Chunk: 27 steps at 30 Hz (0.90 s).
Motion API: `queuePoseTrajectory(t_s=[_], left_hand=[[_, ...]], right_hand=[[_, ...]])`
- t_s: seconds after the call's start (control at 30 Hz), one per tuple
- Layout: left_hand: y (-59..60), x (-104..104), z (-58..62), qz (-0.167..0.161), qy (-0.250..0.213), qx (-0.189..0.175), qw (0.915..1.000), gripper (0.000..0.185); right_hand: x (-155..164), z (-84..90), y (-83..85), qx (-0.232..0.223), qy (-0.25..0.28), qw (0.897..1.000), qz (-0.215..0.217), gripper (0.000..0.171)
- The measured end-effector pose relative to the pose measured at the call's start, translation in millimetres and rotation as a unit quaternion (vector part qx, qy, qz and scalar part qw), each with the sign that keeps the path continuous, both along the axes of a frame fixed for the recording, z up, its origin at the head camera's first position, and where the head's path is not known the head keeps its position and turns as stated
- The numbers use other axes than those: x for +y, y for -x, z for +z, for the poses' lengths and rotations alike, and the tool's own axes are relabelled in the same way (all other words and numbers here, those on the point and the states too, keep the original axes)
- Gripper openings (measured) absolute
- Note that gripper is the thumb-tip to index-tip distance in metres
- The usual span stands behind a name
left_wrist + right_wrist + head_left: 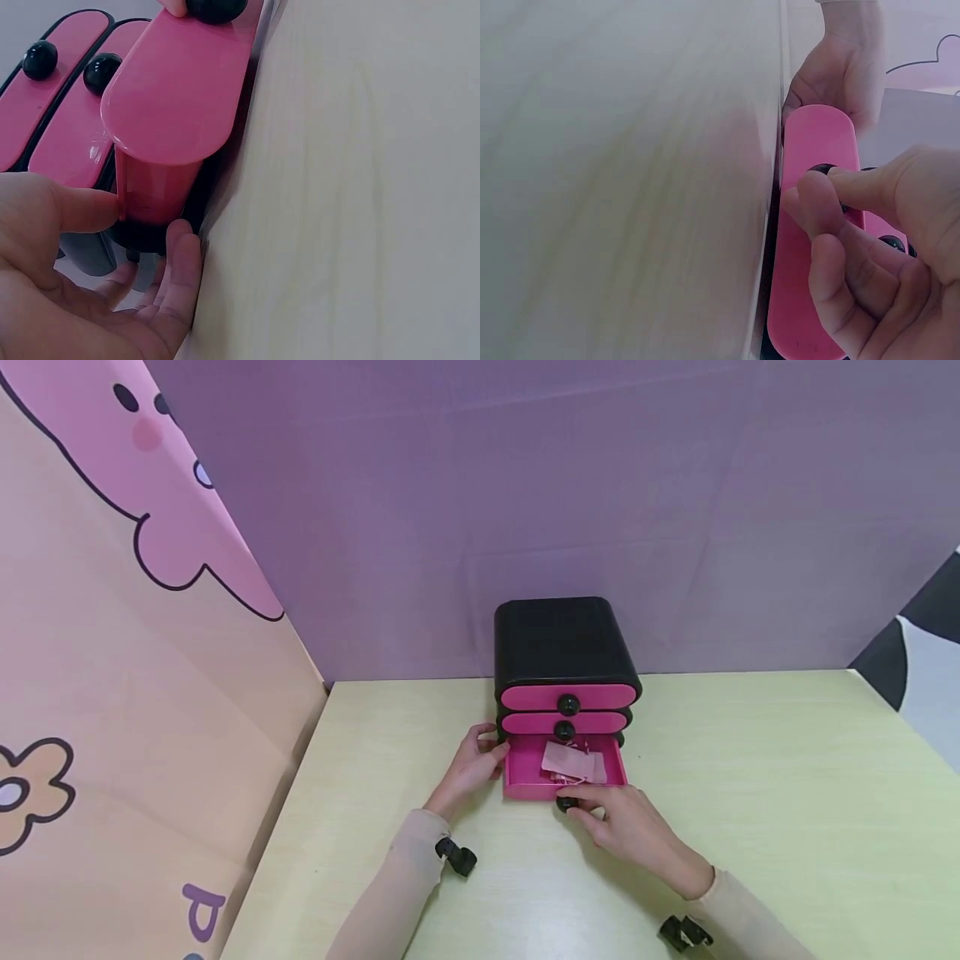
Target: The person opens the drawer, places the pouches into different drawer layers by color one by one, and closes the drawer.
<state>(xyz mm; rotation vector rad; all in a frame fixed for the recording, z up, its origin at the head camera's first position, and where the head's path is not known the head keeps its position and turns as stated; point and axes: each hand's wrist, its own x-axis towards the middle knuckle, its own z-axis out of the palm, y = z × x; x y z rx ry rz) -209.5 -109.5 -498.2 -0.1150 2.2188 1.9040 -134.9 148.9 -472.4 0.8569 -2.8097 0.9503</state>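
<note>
1. Pale green table point(750, 793), walled by a purple backdrop point(562, 485) at 12 o'clock and a pink-and-orange cartoon panel point(112, 652) at 9 o'clock.
2. Black drawer chest point(562, 639) standing near the table's back edge, toward 12 o'clock from both hands; three pink-fronted drawers stacked, the top drawer point(567, 697) and middle drawer point(564, 722) closed flush.
3. Bottom drawer point(525, 768) pulled out toward 6 o'clock, resting open just above the tabletop.
4. Inside it, pale pink packets point(572, 762) lying flat, a little crumpled, roughly in the middle of the tray.
5. Left hand point(471, 768) at 9 o'clock of the open drawer: fingers relaxed and nearly straight, thumb and fingertips touching the chest's lower left corner and the drawer's side, steadying rather than gripping.
6. Right hand point(626, 827) at 6 o'clock of the drawer: thumb and forefinger pinching the small black knob point(566, 804) on the drawer front, remaining fingers curled underneath.
7. Judged step: drawer travel in hand, with contents in place; direction not readable from one moment.
8. Next move, as judged: a straight, level pull or push along the 6–12 line, chest braced by the left hand so nothing slides, packets kept clear of the opening's upper edge.
</note>
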Motion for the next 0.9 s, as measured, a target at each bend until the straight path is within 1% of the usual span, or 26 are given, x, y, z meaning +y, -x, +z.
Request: queuePoseTrajectory(t_s=[0.23, 0.5, 0.9], left_hand=[[-0.5, 0, 0.9, -0.001, 0.002, 0.001, 1.0000, 0.053], [-1.5, 0, 0.7, -0.007, 0.005, 0.009, 0.9999, 0.051], [0.0, -1, 0.9, -0.009, 0.007, 0.008, 0.9999, 0.051]], right_hand=[[-2, 2.2, 0.3, 0.009, 0.005, 1.000, -0.011, 0.028], [-3, 3.5, 2.8, 0.018, 0.013, 0.999, -0.035, 0.027], [-6, 2.6, 13.4, 0.013, 0.010, 0.999, -0.038, 0.026]])
